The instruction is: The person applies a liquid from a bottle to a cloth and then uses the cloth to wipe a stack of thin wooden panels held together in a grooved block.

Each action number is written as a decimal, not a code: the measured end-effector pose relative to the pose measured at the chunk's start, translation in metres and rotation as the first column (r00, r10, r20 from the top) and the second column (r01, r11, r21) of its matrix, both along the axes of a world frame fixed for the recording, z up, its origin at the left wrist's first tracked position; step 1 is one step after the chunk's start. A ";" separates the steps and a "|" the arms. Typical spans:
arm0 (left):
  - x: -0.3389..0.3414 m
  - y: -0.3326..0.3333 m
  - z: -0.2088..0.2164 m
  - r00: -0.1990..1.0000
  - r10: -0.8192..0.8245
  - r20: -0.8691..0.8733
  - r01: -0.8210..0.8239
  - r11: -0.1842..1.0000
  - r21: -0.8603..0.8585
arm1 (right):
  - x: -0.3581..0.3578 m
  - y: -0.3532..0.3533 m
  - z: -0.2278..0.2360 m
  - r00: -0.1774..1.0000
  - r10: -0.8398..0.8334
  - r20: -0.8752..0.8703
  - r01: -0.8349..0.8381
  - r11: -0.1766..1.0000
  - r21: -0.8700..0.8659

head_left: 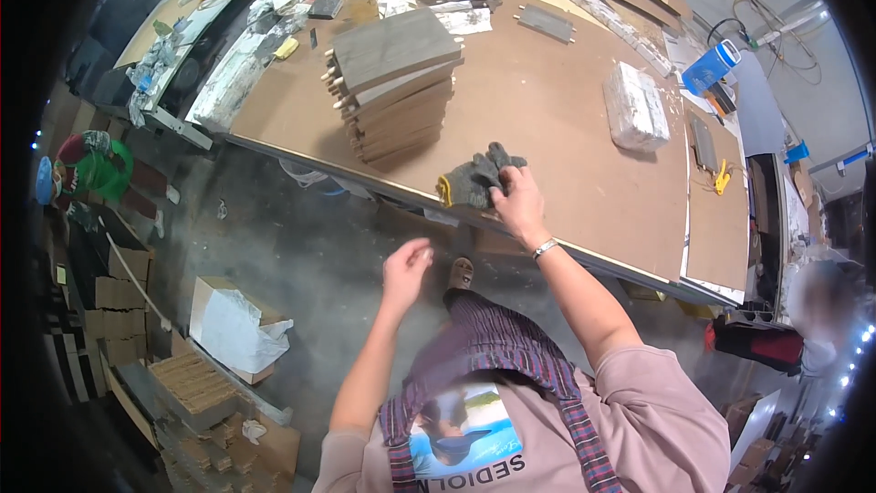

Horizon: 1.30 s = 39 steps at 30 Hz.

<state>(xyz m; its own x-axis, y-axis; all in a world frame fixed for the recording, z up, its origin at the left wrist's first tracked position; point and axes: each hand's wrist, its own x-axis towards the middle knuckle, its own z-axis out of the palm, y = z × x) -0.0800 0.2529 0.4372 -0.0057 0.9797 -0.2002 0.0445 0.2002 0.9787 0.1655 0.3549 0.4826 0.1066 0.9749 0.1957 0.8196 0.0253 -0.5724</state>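
The fingers of my right hand (522,205) bend down over the near end of a dark grey knitted glove with a yellow cuff (470,184); they touch it, but whether they pinch the cloth or just rest there I can't tell. My left hand (408,267) hangs in the air, fingers loosely curled, with nothing to be seen in it. The glove lies bunched at the front edge of a wide brown-topped workbench (547,119), so a careless sideways push could send it to the floor. My silver-coloured metal wristband (545,247) could catch in the knit, too, if the cloth rides up my wrist.

Just beyond stands a tall stack of grey rectangular boards with pale wooden pegs (401,82), its layers twisted out of line (not the squarest pile); a knock from an elbow could topple it, and the pegs could snag a loose sleeve. Further off are a white plastic-wrapped block (636,107), a single grey pegged board (546,24) and a yellow hand tool (723,177).

Some of it I can't make out: the glove is so folded that it may be one or two, my right fingertips are partly hidden, my left palm is turned away, and the person at the far right (821,301) is blurred.
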 end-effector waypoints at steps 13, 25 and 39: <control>0.045 0.128 0.032 0.862 -0.101 -0.497 0.193 0.972 0.137 | 0.059 0.028 -0.012 -0.179 -0.479 -0.860 -0.145 0.877 -0.458; 0.013 0.100 0.124 0.900 -0.189 -0.393 0.360 0.831 0.424 | -0.059 -0.018 0.086 0.819 0.238 -0.522 -0.321 0.944 -0.074; -0.052 0.061 0.117 0.939 -0.121 -0.322 0.199 0.955 0.221 | -0.122 -0.045 0.109 0.718 0.643 0.265 -0.695 0.651 0.304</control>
<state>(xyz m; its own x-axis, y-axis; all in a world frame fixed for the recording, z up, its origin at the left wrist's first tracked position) -0.1324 0.3143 0.5542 0.1335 0.9905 0.0339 0.3565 -0.0799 0.9309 0.0436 0.3095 0.5916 -0.5967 0.6246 0.5037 0.5581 0.7741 -0.2988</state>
